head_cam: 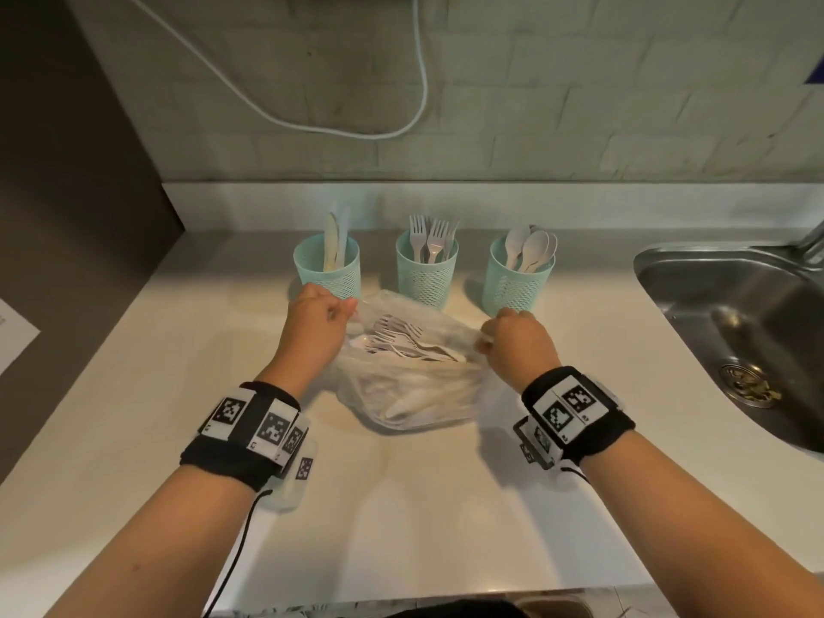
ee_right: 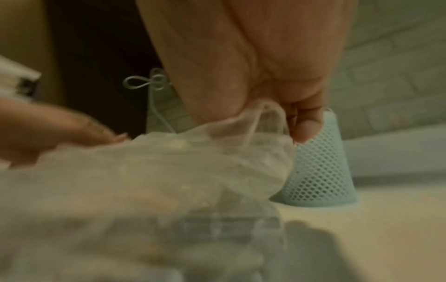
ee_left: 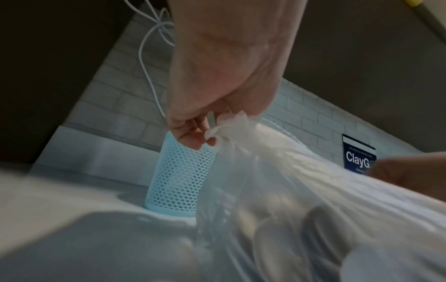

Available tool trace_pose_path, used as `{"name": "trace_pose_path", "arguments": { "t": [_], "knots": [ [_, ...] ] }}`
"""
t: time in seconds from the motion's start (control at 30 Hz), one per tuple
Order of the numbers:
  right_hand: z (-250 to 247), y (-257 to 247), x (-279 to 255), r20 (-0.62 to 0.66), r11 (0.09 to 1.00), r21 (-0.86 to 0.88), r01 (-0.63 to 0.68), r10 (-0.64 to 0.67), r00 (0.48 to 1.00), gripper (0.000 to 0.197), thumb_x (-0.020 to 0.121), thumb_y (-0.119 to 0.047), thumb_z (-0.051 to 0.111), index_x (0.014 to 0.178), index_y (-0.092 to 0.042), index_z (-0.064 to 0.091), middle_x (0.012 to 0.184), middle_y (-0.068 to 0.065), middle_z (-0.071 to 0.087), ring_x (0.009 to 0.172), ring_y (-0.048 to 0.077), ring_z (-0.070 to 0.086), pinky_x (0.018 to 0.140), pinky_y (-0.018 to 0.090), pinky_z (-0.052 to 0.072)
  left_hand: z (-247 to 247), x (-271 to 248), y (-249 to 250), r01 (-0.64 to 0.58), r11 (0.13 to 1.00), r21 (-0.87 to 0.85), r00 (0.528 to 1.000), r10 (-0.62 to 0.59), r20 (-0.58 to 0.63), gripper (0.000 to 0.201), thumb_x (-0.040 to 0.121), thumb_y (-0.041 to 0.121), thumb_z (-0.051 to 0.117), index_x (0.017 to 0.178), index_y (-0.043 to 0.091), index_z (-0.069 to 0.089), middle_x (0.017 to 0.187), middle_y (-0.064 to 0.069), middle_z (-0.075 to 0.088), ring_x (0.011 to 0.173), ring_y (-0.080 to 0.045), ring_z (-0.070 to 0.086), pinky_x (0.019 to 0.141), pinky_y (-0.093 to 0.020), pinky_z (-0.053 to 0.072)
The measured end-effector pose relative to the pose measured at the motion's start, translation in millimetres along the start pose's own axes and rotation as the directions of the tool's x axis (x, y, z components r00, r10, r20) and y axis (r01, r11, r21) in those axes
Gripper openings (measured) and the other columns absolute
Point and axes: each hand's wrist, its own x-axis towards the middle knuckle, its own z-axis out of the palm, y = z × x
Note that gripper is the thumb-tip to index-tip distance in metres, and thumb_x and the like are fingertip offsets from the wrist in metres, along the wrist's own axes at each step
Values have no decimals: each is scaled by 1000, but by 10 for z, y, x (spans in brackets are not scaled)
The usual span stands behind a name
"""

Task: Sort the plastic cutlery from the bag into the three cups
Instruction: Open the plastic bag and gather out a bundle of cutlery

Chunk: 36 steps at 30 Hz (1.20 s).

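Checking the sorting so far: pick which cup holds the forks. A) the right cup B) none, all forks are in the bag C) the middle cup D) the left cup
C: fork tines stick up out of the middle cup, while the left cup holds knives and the right cup holds spoons.

- Head view: sharp, with warm light pooling on the worktop [head_cam: 401, 506], dim corners and bowed edges.
- Left wrist view: cool and dim, with the bag [ee_left: 301, 190] smeared by blur.
- Right wrist view: yellowish, soft and out of focus throughout.
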Motion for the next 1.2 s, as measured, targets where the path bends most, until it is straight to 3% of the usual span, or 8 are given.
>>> {"name": "trace_pose_path", "arguments": {
  "t": [0.1, 0.17, 0.27, 0.37, 0.6, 0.77, 0.97, 1.2],
  "knots": [
    [-39, 133, 42, 45, 840, 530, -117, 110, 993, 20, 93, -13, 55, 81, -11, 71, 75, 6, 64, 71, 21, 56, 64, 27, 39, -41, 36, -41, 4, 1000, -15, 999, -4, -37, 29, 95, 22, 51, 91, 1, 71, 97, -8, 51, 98, -23, 49, 88, -27, 34],
    [-133, 182, 13, 141, 418, 885, -206, 181, 973, 25, 92, 2, 47, 82, -12, 66, 68, 6, 61, 59, 16, 56, 61, 26, 46, -66, 44, -99, 62, 996, -70, 998, -64, -17, 30, 96, 23, 49, 95, 0, 68, 98, -10, 60, 92, -23, 53, 82, -26, 37],
    [-211, 252, -1, 356, -235, 921, -312, 176, 918, 28, 95, 6, 36, 104, -10, 57, 75, 6, 58, 60, 14, 59, 66, 26, 52, -69, 44, -174, 105, 981, -162, 994, -107, -3, 26, 97, 21, 46, 95, 5, 66, 93, -10, 62, 85, -21, 54, 72, -27, 38],
    [-168, 335, 42, 487, -419, 824, -381, 181, 855, 28, 97, -3, 40, 117, -12, 56, 79, 2, 52, 68, 13, 48, 61, 24, 50, -46, 35, -201, 131, 977, -169, 991, -131, 8, 21, 98, 20, 43, 94, 10, 62, 93, -8, 61, 77, -17, 55, 60, -22, 39],
    [-123, 307, 3, 331, 232, 880, -413, 323, 887, 39, 87, 8, 36, 113, -11, 58, 70, 2, 53, 66, 19, 51, 60, 24, 41, -57, 43, -211, 115, 987, -110, 992, -119, -32, 11, 90, 7, 52, 94, 16, 56, 100, -4, 56, 93, -25, 56, 78, -28, 41],
    [-371, 211, -82, -415, 656, 658, 370, -94, 905, 38, 78, 5, 46, 100, -15, 70, 101, -3, 63, 96, 8, 58, 88, 16, 45, -270, -76, 70, -365, 931, 1, 931, 365, -6, 11, 79, 9, 71, 86, 17, 67, 95, 8, 56, 89, -8, 52, 82, -22, 40],
    [-415, 76, -100, 380, 849, -54, 526, -470, 797, 62, 76, -30, 74, 133, -36, 50, 125, -9, 58, 118, 16, 47, 99, 30, 35, -299, -214, 162, -389, 794, 468, 751, -21, 660, 65, 52, 46, 83, 111, 38, 59, 104, 16, 56, 98, -12, 50, 89, -32, 45],
    [-283, 175, -83, 87, 945, -51, 323, -318, 944, 9, 83, -5, 56, 88, -9, 63, 84, 6, 55, 87, 31, 59, 64, 29, 33, -273, -240, 112, -422, 738, 526, 866, 157, 475, 21, 76, 14, 54, 59, 21, 43, 67, 2, 55, 65, -20, 53, 50, -29, 34]
  ]
}}
